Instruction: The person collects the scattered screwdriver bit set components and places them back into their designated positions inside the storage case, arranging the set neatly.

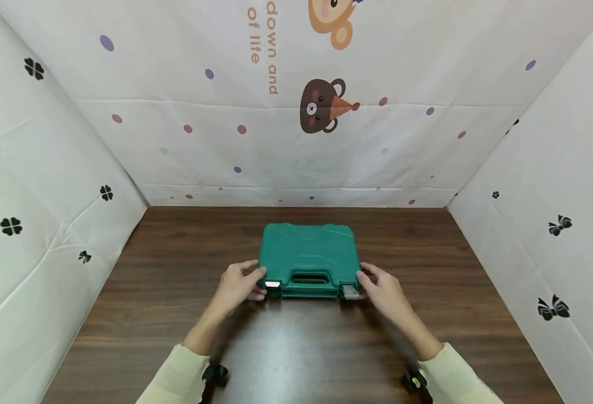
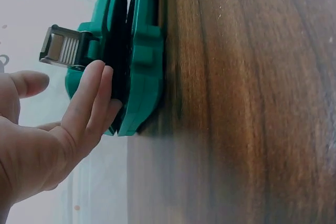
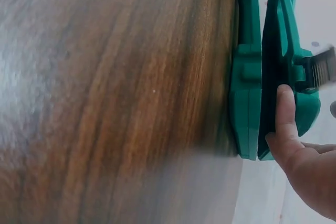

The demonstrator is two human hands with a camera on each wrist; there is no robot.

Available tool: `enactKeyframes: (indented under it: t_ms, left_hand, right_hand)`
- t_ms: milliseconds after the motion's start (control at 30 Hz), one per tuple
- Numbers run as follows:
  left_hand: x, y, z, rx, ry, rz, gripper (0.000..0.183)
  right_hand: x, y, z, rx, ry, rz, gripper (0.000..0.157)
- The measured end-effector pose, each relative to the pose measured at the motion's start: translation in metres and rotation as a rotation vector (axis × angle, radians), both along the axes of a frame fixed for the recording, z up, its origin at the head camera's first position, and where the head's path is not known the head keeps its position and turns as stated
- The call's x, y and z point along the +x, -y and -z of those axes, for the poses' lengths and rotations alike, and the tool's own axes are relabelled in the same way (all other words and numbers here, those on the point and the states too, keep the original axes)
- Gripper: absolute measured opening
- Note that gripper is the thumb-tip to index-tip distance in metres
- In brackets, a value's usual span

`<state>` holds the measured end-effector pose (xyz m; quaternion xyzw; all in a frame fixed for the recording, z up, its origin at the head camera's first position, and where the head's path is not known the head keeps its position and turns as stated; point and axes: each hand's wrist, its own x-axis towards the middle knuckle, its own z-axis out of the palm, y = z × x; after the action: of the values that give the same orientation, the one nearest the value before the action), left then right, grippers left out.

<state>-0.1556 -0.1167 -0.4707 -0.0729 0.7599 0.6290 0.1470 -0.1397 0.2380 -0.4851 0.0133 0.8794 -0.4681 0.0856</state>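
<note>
A green plastic carrying case (image 1: 307, 252) lies flat on the wooden table with its handle side toward me. Its lid stands slightly raised, and a dark gap shows between lid (image 2: 100, 19) and base (image 2: 146, 66). Both metal latches, left (image 2: 62, 46) and right (image 1: 349, 292), stick out from the lid's front edge, unfastened. My left hand (image 1: 238, 283) is at the left front corner, its extended fingers touching the lid edge at the gap and its thumb apart from the lid. At the right front corner, my right hand (image 1: 384, 289) has a straight finger (image 3: 285, 111) against the lid's edge.
The brown wooden table (image 1: 185, 241) extends around the case. Behind it hangs a white printed cloth (image 1: 200, 151), with further cloth walls at left (image 1: 38, 168) and right (image 1: 543, 168). Dark wrist-worn devices (image 1: 215, 374) sit under both sleeves.
</note>
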Motion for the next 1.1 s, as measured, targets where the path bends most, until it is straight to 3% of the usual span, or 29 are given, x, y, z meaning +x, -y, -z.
enactKeyframes:
  t_ms: [267,600,700,900,1100]
  left_hand:
    - [0.001,0.002,0.004,0.035,-0.003,0.057,0.065]
    - [0.003,0.001,0.004,-0.028,0.007,0.097,0.077]
    - [0.003,0.000,0.006,-0.108,-0.017,0.100,0.082]
    - [0.004,-0.004,0.010,-0.400,-0.122,0.128,0.083]
    - [0.005,-0.009,0.011,-0.502,-0.179,0.140,0.085]
  right_hand:
    - [0.001,0.000,0.001,0.016,0.044,-0.034,0.068]
    - [0.001,0.001,0.004,0.063,0.061,-0.061,0.081]
    - [0.002,0.001,0.004,0.105,0.044,-0.084,0.086]
    - [0.002,0.000,0.006,0.139,0.025,-0.140,0.091]
    - [0.000,0.000,0.008,0.116,0.031,-0.154,0.093]
